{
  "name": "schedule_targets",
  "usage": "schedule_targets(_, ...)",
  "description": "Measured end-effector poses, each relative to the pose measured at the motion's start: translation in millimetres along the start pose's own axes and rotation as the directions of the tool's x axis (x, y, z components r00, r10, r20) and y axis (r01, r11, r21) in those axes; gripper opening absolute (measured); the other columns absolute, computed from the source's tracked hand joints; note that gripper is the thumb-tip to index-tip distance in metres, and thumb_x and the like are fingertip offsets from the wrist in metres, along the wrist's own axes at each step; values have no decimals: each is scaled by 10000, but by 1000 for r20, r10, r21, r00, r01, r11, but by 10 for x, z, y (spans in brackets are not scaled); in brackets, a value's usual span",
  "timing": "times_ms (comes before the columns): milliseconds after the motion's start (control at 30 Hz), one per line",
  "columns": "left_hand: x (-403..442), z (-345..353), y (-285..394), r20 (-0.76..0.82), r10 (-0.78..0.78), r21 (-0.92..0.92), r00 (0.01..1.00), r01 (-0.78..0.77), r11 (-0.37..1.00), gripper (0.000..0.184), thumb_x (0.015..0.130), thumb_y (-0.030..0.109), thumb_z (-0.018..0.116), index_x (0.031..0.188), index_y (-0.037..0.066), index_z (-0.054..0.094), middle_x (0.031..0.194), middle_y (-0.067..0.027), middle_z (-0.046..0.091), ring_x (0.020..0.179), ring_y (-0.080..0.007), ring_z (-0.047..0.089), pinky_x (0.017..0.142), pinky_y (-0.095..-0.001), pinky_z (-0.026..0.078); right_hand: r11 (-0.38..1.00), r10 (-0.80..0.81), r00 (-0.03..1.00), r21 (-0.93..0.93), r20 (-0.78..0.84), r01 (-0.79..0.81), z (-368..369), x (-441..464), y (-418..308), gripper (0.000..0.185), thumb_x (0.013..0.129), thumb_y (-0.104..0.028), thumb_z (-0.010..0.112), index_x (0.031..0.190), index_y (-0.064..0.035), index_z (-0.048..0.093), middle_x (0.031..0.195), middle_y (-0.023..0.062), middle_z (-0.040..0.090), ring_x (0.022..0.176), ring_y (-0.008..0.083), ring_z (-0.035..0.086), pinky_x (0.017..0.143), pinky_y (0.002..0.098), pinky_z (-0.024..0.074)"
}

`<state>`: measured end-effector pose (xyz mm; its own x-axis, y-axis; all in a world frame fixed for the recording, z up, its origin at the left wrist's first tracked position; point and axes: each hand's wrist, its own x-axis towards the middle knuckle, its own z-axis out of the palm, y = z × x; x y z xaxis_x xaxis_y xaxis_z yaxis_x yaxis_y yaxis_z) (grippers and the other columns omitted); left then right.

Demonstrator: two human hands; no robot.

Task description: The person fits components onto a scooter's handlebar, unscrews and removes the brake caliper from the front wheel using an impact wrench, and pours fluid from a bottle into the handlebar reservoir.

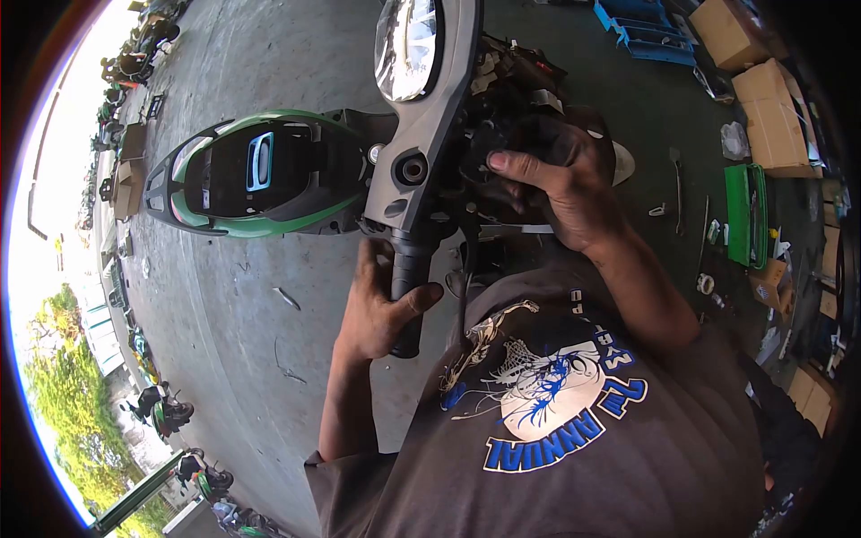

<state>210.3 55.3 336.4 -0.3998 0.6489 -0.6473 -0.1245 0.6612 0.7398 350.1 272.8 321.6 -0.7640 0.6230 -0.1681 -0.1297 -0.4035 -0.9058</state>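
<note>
A dark brown shirt (574, 475) with blue and white printing, "2nd annual" among it, lies nearest. From the left, parked motorbikes (170, 412) line the edge of the grey floor (233, 332). Next comes green-and-black bodywork (260, 226) around a dark hollow. The left grip (372, 309) is clamped on a black handle (408, 269), its thumb crossing the near side. The handle sticks out below a grey cover (387, 190), which carries a clear lamp (408, 54) at its upper end. Right of the cover, the right grip (574, 193) is at black parts (475, 161); its fingers are partly hidden, so I cannot tell whether it is clamped. Farther right are a blue toolbox (646, 38), a long metal tool (677, 193), a green toolbox (743, 215) and 2 cardboard boxes (776, 117).
</note>
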Motion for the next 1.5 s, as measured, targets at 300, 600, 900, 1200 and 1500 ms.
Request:
schedule_targets(300, 34, 34, -77, -35, 169, 60, 985, -166, 984, 878, 665, 418, 784, 1298, 0, 342, 1128, -236, 569, 1001, -283, 591, 867, -378, 478, 994, -67, 998, -89, 14, 68, 154, 136, -15, 185, 796, -79, 757, 957, -26, 682, 848, 32, 693, 690, 70, 607, 605, 218, 486)
schedule_targets(600, 43, 36, -38, -9, 154, 39, 988, -154, 987, 902, 645, 396, 780, 1334, -10, 362, 1192, -209, 523, 1041, -294, 569, 904, -375, 465, 975, -86, 996, -202, 26, 89, 206, 134, -31, 159, 801, -59, 728, 944, -5, 682, 827, 37, 698, 715, 75, 626, 666, 234, 504)
schedule_targets(900, 76, 49, -100, 28, 143, -11, 989, -143, 990, 882, 665, 374, 774, 1336, -19, 357, 1185, -192, 546, 1086, -285, 557, 955, -365, 433, 942, -186, 973, -305, -135, 138, 344, 42, 78, 126, 830, -15, 693, 935, 13, 630, 863, 67, 678, 747, 109, 641, 698, 259, 515)
schedule_targets(1200, 105, 22, -121, 34, 319, -77, 947, -315, 946, 846, 725, 290, 794, 1305, -13, 258, 1252, -222, 466, 1152, -328, 493, 1003, -428, 389, 757, -420, 897, -598, -138, 263, 409, 3, 72, 157, 792, -61, 716, 887, 29, 630, 828, 122, 676, 802, 159, 660, 787, 295, 517)
schedule_targets(1500, 115, -70, 714, 288, 914, 830, 286, -551, -89, 690, 642, 350, 795, 1261, 118, 597, 1385, -131, 425, 1219, -345, 397, 1002, -521, 290, 680, -597, 776, -642, -204, 355, 450, -7, 239, 214, 767, -145, 727, 890, 22, 671, 812, 132, 710, 733, 236, 685, 731, 315, 528)
